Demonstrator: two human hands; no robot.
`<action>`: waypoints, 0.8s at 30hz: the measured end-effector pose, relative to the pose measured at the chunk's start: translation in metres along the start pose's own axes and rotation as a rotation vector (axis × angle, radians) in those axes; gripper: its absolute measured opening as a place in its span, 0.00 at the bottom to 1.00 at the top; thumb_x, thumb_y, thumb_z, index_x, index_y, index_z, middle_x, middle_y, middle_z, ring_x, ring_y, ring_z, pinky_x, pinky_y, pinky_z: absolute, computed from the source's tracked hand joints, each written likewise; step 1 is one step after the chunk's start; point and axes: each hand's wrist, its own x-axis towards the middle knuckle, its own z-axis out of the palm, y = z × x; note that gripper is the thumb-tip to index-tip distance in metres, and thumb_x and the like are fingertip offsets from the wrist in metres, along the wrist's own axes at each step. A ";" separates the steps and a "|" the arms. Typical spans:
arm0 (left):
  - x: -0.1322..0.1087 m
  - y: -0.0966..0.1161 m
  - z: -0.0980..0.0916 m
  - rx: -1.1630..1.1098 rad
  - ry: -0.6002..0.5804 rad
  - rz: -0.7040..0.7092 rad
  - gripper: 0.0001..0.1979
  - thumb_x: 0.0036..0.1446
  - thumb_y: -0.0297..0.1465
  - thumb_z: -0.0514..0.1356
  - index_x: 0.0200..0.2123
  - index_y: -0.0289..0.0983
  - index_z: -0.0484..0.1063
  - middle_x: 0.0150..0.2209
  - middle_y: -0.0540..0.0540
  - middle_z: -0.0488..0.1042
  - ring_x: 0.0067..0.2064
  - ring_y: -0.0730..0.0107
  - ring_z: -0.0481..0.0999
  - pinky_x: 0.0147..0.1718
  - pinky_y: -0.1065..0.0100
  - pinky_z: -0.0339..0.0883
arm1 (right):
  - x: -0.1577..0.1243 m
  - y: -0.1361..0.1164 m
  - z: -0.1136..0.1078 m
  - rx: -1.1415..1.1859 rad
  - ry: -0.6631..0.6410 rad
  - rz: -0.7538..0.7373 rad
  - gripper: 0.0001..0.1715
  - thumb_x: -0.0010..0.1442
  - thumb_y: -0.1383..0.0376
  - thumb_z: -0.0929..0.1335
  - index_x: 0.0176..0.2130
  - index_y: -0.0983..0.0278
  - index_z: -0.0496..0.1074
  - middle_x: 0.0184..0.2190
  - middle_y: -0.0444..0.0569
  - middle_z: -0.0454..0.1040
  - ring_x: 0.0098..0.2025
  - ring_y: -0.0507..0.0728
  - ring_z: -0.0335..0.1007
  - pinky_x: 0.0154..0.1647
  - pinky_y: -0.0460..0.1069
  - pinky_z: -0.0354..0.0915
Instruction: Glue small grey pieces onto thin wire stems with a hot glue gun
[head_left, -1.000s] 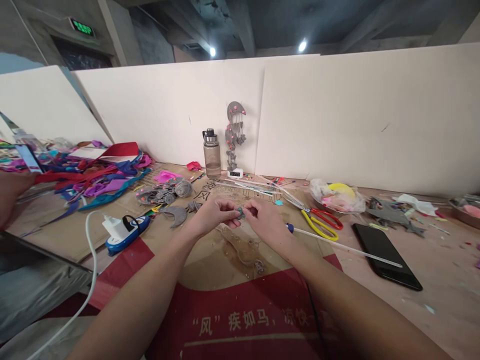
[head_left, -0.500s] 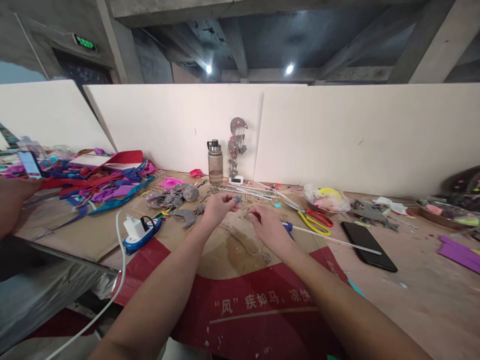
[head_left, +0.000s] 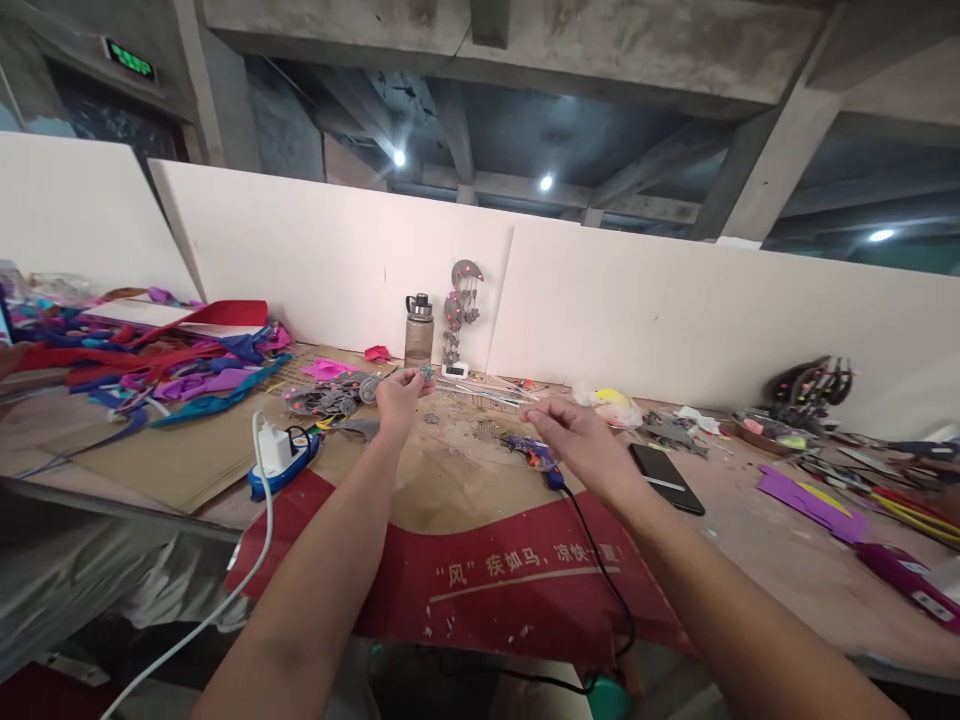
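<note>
Scrap of teal-grey material sits raised off the worktable, pinched between thumb and fingers of the left hand; only the tips grip it, likely so that most of the small piece stays free of the hand. Right hand hangs well apart, palm down, thumb and forefinger drawn near each other; cannot tell whether they close on anything, a fine thread perhaps, too small to make out. Below it what looks like a blue glue gun lies on the cardboard, presumably parked there for short reach, black cord running off the front edge. Small grey piece lies flat between the hands. Cardboard, tan and red with printed characters, spread under the work, probably to spare the tabletop from drips; stains and flecks on it. Power strip with white charger at its left margin, likely set aside so the cable clears the arms. Phone face up beyond the right wrist. Behind, white panels stand as a screen; a grey ornament with pink dots rests against them, perhaps as a sample to look at, bottle just beside, little clock at its foot. Felt strips heaped far left in red, purple, blue. Room: bare concrete beams, lamps lit, green sign high at left.
</note>
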 end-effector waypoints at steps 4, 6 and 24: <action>0.003 0.000 -0.003 -0.074 0.048 0.044 0.05 0.51 0.31 0.61 0.30 0.34 0.71 0.27 0.49 0.75 0.29 0.72 0.77 0.36 0.68 0.74 | -0.025 0.014 0.021 -0.092 -0.194 -0.035 0.16 0.58 0.54 0.63 0.27 0.62 0.69 0.21 0.41 0.62 0.25 0.51 0.55 0.27 0.46 0.54; 0.005 0.002 -0.005 -0.119 0.107 0.060 0.05 0.51 0.30 0.61 0.29 0.34 0.71 0.27 0.50 0.75 0.29 0.72 0.77 0.37 0.68 0.74 | -0.032 0.026 0.023 -0.124 -0.233 -0.026 0.17 0.59 0.54 0.63 0.26 0.62 0.67 0.22 0.41 0.60 0.26 0.51 0.55 0.28 0.47 0.54; -0.002 0.018 0.001 -0.211 0.141 0.213 0.11 0.47 0.36 0.66 0.30 0.33 0.74 0.28 0.47 0.77 0.30 0.69 0.78 0.37 0.64 0.74 | -0.058 0.069 -0.037 -0.200 -0.399 0.119 0.28 0.63 0.46 0.58 0.35 0.63 0.75 0.33 0.49 0.76 0.38 0.59 0.71 0.41 0.51 0.66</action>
